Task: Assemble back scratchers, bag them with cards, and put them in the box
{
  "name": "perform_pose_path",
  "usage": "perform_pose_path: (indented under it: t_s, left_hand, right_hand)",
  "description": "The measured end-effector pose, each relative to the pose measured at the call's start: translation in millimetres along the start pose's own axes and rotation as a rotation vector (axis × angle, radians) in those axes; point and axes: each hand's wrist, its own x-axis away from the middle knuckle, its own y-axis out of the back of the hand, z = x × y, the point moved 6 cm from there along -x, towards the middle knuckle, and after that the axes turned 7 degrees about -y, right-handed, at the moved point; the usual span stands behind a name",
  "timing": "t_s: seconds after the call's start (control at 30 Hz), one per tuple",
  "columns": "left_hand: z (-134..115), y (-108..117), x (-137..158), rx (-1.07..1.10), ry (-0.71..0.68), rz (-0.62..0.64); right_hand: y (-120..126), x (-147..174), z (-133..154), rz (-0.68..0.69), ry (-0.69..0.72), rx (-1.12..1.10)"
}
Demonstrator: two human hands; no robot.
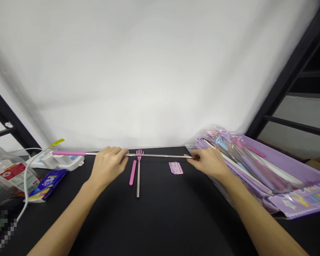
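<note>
A long, thin telescopic back scratcher rod (160, 155) with a pink handle stretches level across the view, the handle at its left end. My left hand (109, 163) is closed around the metal just right of the handle. At the other end my right hand (208, 161) pinches the rod, and its fingers hide the tip. Beneath the rod, on the black table (160, 217), lies a pink hand-shaped back scratcher head (139, 155) on a short metal tube (138, 181). A loose pink handle (132, 172) is beside it. A small printed card (176, 168) lies near my right hand.
At right stands a purple display box (279, 160) holding several wrapped back scratchers. To the left are a white power strip (71, 162), a blue packet (49, 183), a clear jar (10, 174) and a white cable (26, 181). A pale wall (154, 71) rises behind the table.
</note>
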Motion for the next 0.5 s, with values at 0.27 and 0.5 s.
perform_pose_path:
  t_s: [0.27,0.5]
  left_hand:
    - [-30,-1,-9,0.063,-0.124,-0.027]
    - [11,-11,4,-0.014,0.033,0.009]
  right_hand:
    - [4,1,16,-0.047,0.027,-0.034]
    - [-2,-4,-21,-0.096,0.018,-0.130]
